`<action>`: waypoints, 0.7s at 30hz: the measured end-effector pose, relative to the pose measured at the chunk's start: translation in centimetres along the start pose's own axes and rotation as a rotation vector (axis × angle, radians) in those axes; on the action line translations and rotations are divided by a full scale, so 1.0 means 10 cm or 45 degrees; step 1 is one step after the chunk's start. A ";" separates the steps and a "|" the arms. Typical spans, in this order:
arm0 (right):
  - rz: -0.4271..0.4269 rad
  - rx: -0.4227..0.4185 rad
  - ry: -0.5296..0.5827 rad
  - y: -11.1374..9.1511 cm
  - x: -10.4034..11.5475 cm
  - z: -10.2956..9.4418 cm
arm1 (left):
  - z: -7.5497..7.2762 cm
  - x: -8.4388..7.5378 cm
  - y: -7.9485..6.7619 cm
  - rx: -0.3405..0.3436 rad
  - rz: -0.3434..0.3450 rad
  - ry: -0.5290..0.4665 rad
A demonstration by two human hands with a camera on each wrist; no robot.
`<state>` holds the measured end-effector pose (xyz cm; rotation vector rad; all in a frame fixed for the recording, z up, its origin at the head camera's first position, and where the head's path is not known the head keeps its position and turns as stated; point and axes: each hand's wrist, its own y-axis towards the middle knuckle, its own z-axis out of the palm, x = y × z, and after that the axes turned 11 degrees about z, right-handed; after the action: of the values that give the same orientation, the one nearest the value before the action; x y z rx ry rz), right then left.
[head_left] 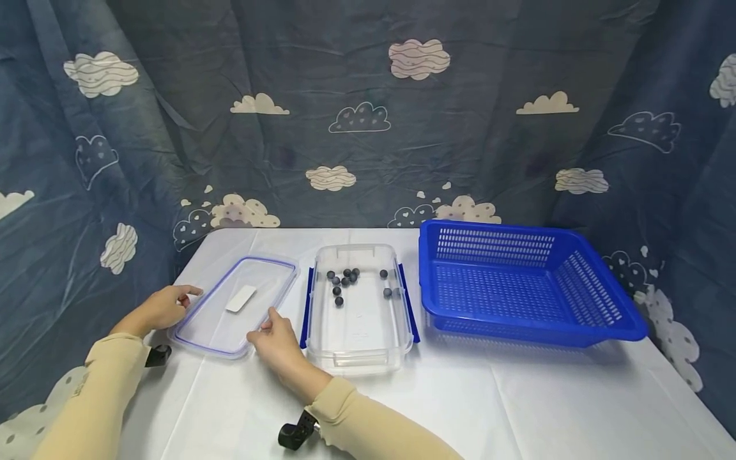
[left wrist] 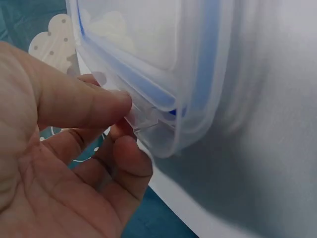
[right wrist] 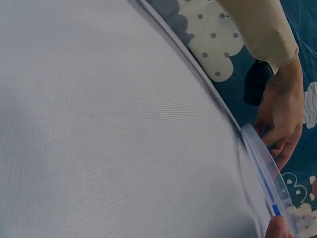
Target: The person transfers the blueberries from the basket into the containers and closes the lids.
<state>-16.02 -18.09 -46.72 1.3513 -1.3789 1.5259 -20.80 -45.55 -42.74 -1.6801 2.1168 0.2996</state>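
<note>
A clear plastic lid (head_left: 209, 322) with a blue seal lies at the left of the table, a white rectangular piece (head_left: 241, 298) showing within its outline. My left hand (head_left: 161, 310) pinches the lid's left edge; in the left wrist view the thumb presses the rim (left wrist: 148, 124) with fingers behind it. On the lid's near right edge, my right hand (head_left: 280, 345) grips with thumb and fingers. Only one right fingertip (right wrist: 278, 228) shows in the right wrist view. Beside the right hand stands a clear container (head_left: 359, 338) holding several small dark round balls (head_left: 345, 281), perhaps blueberries.
Blue side flaps (head_left: 409, 306) hang along both long sides of the container. To its right sits a large blue plastic basket (head_left: 506, 329). A white cloth (head_left: 460, 402) covers the table, and a dark cloud-patterned curtain (head_left: 368, 172) hangs behind.
</note>
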 end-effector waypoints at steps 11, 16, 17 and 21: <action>-0.040 0.044 -0.175 -0.11 0.27 -0.03 | -0.09 0.00 -0.07 0.010 -0.023 -0.047; -0.053 0.059 -0.211 -0.16 0.42 -0.07 | -0.12 -0.05 -0.10 -0.022 -0.015 -0.096; -0.052 0.063 -0.207 -0.16 0.44 -0.09 | -0.13 -0.07 -0.10 -0.044 0.000 -0.095; -0.051 0.072 -0.203 -0.15 0.54 -0.16 | -0.21 -0.17 -0.12 -0.106 0.037 -0.098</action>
<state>-16.31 -17.04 -40.96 1.5556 -1.4047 1.4670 -19.77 -45.24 -39.96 -1.6577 2.1001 0.4591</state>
